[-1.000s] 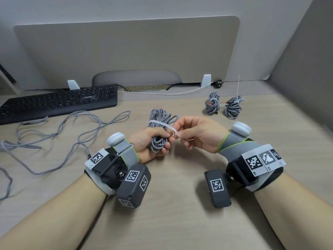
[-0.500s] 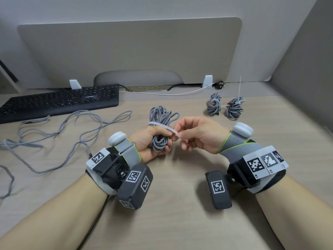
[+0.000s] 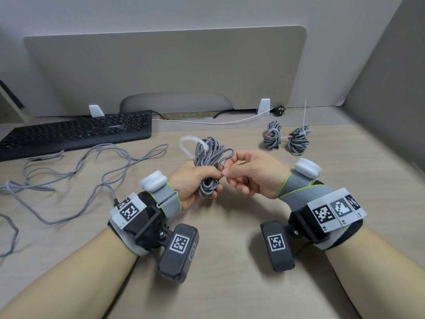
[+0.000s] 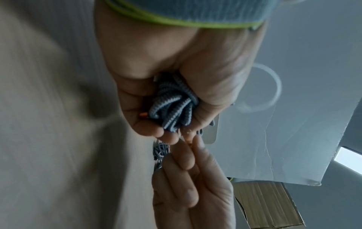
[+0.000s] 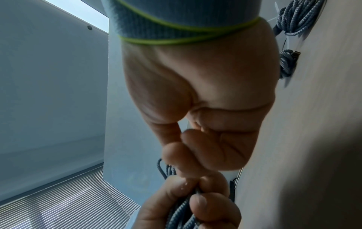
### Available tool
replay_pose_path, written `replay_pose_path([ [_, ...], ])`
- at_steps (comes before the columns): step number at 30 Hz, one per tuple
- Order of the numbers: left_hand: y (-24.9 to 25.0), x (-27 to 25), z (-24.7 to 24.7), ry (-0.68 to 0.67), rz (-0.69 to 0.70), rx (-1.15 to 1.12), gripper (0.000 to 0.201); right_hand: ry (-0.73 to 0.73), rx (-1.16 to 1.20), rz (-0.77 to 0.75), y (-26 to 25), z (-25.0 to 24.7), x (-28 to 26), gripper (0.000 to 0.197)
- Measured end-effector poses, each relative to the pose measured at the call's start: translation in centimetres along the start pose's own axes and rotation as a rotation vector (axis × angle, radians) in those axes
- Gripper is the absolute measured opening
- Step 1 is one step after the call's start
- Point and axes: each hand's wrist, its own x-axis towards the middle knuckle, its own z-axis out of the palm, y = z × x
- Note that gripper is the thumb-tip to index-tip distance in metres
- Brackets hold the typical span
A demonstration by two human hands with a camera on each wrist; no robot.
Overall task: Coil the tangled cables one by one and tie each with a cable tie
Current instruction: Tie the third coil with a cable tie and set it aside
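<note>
Head view: left hand squeezes the soft cable bundle. Right hand pinches the thin, bendy cable tie. Hold its end tight.

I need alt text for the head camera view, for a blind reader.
The left hand grips a coiled grey braided cable with a loose white plastic cable tie looped around it, while the right hand pinches the tie's end.

Office cubicle: desk, keyboard, grey partition screen.
</note>
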Motion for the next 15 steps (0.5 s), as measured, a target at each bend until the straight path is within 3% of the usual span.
replay_pose_path([
  [2, 0.1, 0.0, -0.1, 0.019, 0.02, 0.002, 0.009, 0.016, 0.006, 0.0, -0.1, 0.0, 0.0, 0.018],
  [7, 0.1, 0.0, -0.5, 0.032, 0.034, 0.078, 0.01, 0.015, -0.03, 0.002, -0.5, 0.0, -0.3, 0.016],
  [9, 0.1, -0.1, -0.4, 0.026, 0.048, 0.149, 0.007, 0.026, -0.051, -0.022, -0.9, -0.2, -0.5, 0.017],
  [12, 0.2, -0.3, -0.2, 0.02, 0.063, 0.266, 0.019, 0.039, -0.05, -0.072, -1.7, -0.1, -1.1, 0.021],
  [15, 0.1, -0.4, -0.1, 0.018, 0.051, 0.328, 0.01, -0.012, -0.044, -0.152, -2.3, 0.8, -1.7, 0.019],
])
